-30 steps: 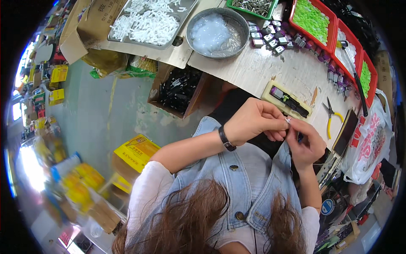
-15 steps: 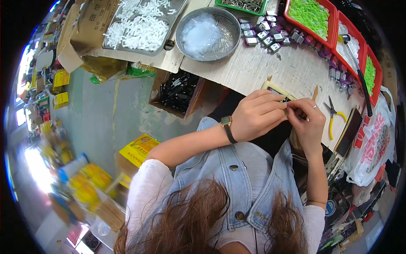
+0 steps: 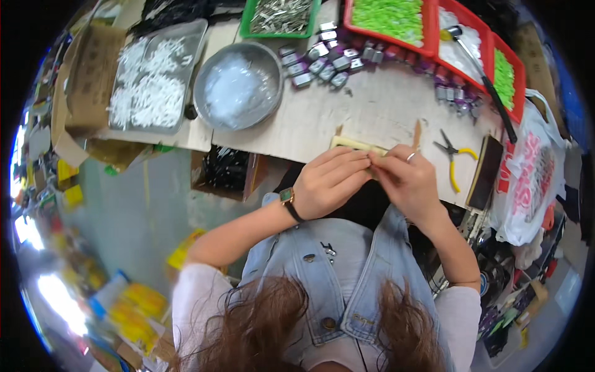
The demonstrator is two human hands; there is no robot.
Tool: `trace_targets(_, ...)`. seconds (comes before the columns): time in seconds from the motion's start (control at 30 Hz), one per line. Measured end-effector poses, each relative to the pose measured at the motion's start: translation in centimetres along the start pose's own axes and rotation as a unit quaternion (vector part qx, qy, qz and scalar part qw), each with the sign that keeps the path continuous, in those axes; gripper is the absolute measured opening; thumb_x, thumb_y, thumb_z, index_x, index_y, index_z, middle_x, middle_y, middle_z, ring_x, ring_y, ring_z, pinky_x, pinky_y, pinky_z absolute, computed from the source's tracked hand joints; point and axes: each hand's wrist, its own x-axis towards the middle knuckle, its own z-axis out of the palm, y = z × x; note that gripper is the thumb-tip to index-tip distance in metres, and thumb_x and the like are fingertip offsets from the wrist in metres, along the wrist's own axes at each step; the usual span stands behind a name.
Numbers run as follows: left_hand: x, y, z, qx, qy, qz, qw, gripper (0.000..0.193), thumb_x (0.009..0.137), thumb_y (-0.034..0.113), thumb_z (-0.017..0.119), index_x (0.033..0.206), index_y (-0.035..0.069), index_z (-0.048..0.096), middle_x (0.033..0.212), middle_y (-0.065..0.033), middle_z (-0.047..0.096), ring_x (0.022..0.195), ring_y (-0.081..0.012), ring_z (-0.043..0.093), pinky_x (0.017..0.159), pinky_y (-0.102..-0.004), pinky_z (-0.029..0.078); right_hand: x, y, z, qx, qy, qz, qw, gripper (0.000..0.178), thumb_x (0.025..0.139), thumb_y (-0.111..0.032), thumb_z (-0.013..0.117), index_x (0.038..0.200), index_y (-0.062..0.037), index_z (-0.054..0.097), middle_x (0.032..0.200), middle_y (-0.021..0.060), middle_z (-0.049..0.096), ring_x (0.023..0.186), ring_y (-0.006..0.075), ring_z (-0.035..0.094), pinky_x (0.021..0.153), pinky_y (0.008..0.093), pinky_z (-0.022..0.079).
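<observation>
My left hand (image 3: 334, 181) and my right hand (image 3: 406, 186) meet at the front edge of the workbench. Their thumbs and fingertips are pinched close together, and whatever lies between them is too small and hidden to make out. Just beyond the fingertips is a cream-coloured frame (image 3: 354, 144), partly covered by my hands. To the right of my right hand lie pliers with yellow handles (image 3: 457, 152), jaws apart, beside a dark flat block (image 3: 484, 172).
A round metal bowl (image 3: 273, 102) holds a pale, clear mass. White pieces (image 3: 158, 99) fill a metal tray. Small silver-and-purple motors (image 3: 322, 65) lie near a green tray (image 3: 248, 28) of metal pins and red bins (image 3: 431, 37). A hammer (image 3: 489, 87) rests across the bins; a plastic bag (image 3: 527, 186) hangs right.
The view has shifted, so the bench things appear further left. My hands stay together at the bench edge, the left now covering more of the cream frame. Small dark-and-silver bits now show on my shirt.
</observation>
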Motion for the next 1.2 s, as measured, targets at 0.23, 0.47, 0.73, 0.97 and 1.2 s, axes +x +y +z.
trace_targets(0.23, -0.5, 0.8, -0.4, 0.02, -0.01, 0.002, 1.0, 0.015, 0.077, 0.005, 0.077, 0.088, 0.002, 0.068, 0.101, -0.0103, 0.071, 0.103, -0.0258, 0.068, 0.092, -0.0391, 0.053, 4.4, 12.8, -17.7, -0.111, 0.311, 0.185, 0.926, 0.024, 0.09, -0.018, 0.066, 0.103, 0.0008, 0.073, 0.082, 0.0095, 0.073, 0.073, 0.0159, 0.068, 0.071, 0.0281, 0.052)
trace_targets(0.47, -0.2, 1.6, -0.6, 0.045, -0.011, -0.028, 0.999, 0.016, 0.076, 0.006, 0.078, 0.088, 0.005, 0.068, 0.102, -0.0087, 0.071, 0.106, -0.0246, 0.067, 0.096, -0.0411, 0.05, 7.0, 22.2, -21.6, -0.307, 0.034, 0.282, 0.908, 0.026, 0.069, -0.018, 0.072, 0.089, -0.0002, 0.075, 0.075, 0.0153, 0.071, 0.069, 0.0244, 0.07, 0.067, 0.0339, 0.054)
trace_targets(0.73, -0.8, 3.7, -3.8, 0.002, 0.059, -0.069, 0.996, 0.023, 0.071, 0.005, 0.082, 0.092, 0.007, 0.073, 0.085, -0.007, 0.067, 0.079, -0.0231, 0.066, 0.07, -0.0347, 0.053, 10.0, 23.3, -21.7, -0.275, -0.067, 0.348, 0.894, 0.018, 0.063, -0.006, 0.069, 0.078, 0.0034, 0.069, 0.073, 0.0174, 0.069, 0.057, 0.0256, 0.067, 0.056, 0.0376, 0.053)
trace_targets(0.97, -1.6, 5.3, -4.4, -0.091, 0.105, -0.201, 0.97, 0.019, 0.079, -0.001, 0.073, 0.097, 0.004, 0.074, 0.09, -0.0108, 0.07, 0.078, -0.0246, 0.069, 0.069, -0.0305, 0.055, 9.0, 29.4, -21.9, -0.304, -0.047, 0.326, 0.894, 0.03, 0.051, -0.012, 0.075, 0.078, 0.0014, 0.073, 0.077, 0.0199, 0.071, 0.071, 0.0279, 0.072, 0.065, 0.04, 0.058)
trace_targets(1.2, -2.1, 5.8, -3.3, -0.282, 0.128, -0.309, 0.899, 0.017, 0.082, 0.007, 0.077, 0.098, 0.003, 0.073, 0.089, -0.0072, 0.073, 0.08, -0.0119, 0.069, 0.074, -0.0253, 0.055, 6.0, 25.0, -21.1, -0.203, 0.316, 0.135, 0.917, 0.009, 0.066, -0.004, 0.074, 0.075, -0.0004, 0.072, 0.066, 0.0107, 0.068, 0.061, 0.0174, 0.066, 0.061, 0.031, 0.053)
